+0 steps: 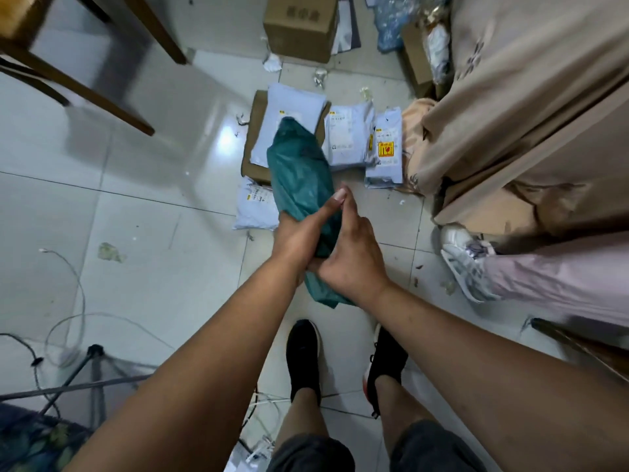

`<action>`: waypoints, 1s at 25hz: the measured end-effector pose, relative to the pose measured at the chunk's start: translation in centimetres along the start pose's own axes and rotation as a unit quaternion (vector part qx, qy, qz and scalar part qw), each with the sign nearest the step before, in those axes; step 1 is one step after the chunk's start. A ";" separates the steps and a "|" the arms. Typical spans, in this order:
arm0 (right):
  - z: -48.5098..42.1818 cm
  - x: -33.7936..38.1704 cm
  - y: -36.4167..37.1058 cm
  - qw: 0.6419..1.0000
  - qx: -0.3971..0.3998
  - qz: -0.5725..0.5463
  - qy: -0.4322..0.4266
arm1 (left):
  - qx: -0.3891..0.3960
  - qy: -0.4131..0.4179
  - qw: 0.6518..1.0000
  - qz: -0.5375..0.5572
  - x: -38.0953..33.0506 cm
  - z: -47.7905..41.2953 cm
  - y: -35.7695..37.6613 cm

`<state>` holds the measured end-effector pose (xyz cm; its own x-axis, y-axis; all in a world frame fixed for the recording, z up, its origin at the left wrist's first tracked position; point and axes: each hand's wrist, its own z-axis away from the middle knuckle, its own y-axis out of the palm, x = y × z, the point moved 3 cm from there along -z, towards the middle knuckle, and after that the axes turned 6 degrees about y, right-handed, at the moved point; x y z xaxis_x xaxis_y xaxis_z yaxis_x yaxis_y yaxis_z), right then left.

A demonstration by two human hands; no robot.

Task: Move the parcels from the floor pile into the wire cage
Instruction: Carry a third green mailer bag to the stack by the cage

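Gripping the green parcel (299,172) near its lower end, the left hand (299,233) and right hand (350,257) both wrap it, held above the pale parcels (343,137) on the floor. I'd use both hands (the bag looks floppy) and swing it left toward what seems the wire cage (92,366), minding the cables (78,301).

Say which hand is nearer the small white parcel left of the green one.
Left. The left hand is right beside the small white parcel; the right hand is beyond the green parcel.
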<state>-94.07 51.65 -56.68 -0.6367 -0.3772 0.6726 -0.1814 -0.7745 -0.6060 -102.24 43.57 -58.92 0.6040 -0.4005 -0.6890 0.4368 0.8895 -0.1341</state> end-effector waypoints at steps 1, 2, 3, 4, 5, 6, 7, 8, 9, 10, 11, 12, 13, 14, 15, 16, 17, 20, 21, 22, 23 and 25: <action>0.2 0.8 -0.4 0.999 0.028 -0.029 -0.011 | -0.014 0.013 1.000 0.004 -0.8 0.5 -1.2; 0.3 1.5 -0.6 0.996 0.054 -0.061 -0.021 | -0.020 0.019 1.000 0.015 -1.4 0.8 -2.3; 0.5 2.2 -0.9 0.992 0.081 -0.092 -0.028 | -0.019 0.029 0.999 0.029 -2.0 1.2 -3.2; 0.5 2.6 -1.0 0.986 0.109 -0.123 -0.030 | -0.025 0.038 0.998 0.031 -2.7 1.4 -3.9; 0.6 2.8 -1.1 0.979 0.133 -0.152 -0.026 | -0.042 0.038 0.998 0.011 -3.0 1.6 -4.5; 0.7 3.2 -1.6 0.973 0.143 -0.180 -0.016 | -0.061 0.040 0.997 -0.021 -3.3 1.8 -5.2; 0.5 3.3 -2.2 0.971 0.134 -0.200 0.002 | -0.072 0.040 0.996 -0.043 -3.4 1.8 -6.0; 0.3 3.2 -3.0 0.975 0.103 -0.195 0.028 | -0.072 0.040 0.996 -0.041 -3.3 2.0 -6.9; -0.2 2.7 -3.7 0.984 0.057 -0.160 0.053 | -0.060 0.041 0.997 -0.017 -3.2 2.1 -7.9; -0.5 2.0 -4.4 0.991 0.028 -0.099 0.080 | -0.042 0.035 0.998 0.017 -3.1 2.4 -9.1; -0.7 1.3 -4.8 0.993 0.032 -0.040 0.108 | -0.013 0.022 0.998 0.059 -3.1 2.6 -10.2; -0.8 0.3 -5.0 0.988 0.063 -0.012 0.140 | 0.024 -0.001 0.995 0.092 -3.0 2.7 -11.2; -0.6 -0.2 -5.1 0.980 0.107 -0.042 0.164 | 0.061 -0.026 0.991 0.114 -3.0 2.9 -12.0; -0.4 0.0 -5.3 0.966 0.149 -0.116 0.176 | 0.092 -0.051 0.987 0.122 -3.3 3.2 -12.7; -0.3 0.4 -5.4 0.946 0.180 -0.197 0.181 | 0.107 -0.069 0.985 0.118 -3.6 3.3 -13.4; -0.4 0.8 -5.6 0.927 0.195 -0.265 0.182 | 0.120 -0.081 0.982 0.118 -4.1 3.5 -13.7; -0.8 1.2 -5.6 0.914 0.192 -0.309 0.180 | 0.135 -0.082 0.980 0.117 -4.5 3.6 -14.0; -1.2 1.4 -5.9 0.920 0.149 -0.336 0.136 | 0.169 -0.080 0.979 0.078 -5.9 3.9 -13.5; -0.8 1.4 -5.9 0.927 0.135 -0.328 0.123 | 0.173 -0.078 0.980 0.059 -6.4 4.0 -13.1; -0.3 1.3 -5.9 0.932 0.121 -0.323 0.111 | 0.168 -0.067 0.983 0.030 -6.9 3.9 -12.8; 0.4 1.4 -6.0 0.936 0.108 -0.321 0.098 | 0.156 -0.034 0.987 -0.001 -7.2 3.6 -12.7; 1.6 1.3 -6.1 0.941 0.066 -0.320 0.087 | 0.142 0.089 0.984 -0.056 -8.1 3.1 -12.5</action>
<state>-92.59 55.05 -51.44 -0.5437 0.2684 0.7952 -0.4828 -0.8750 -0.0348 -110.54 35.05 -49.48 0.4263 -0.4250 -0.7986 0.6784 0.7342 -0.0286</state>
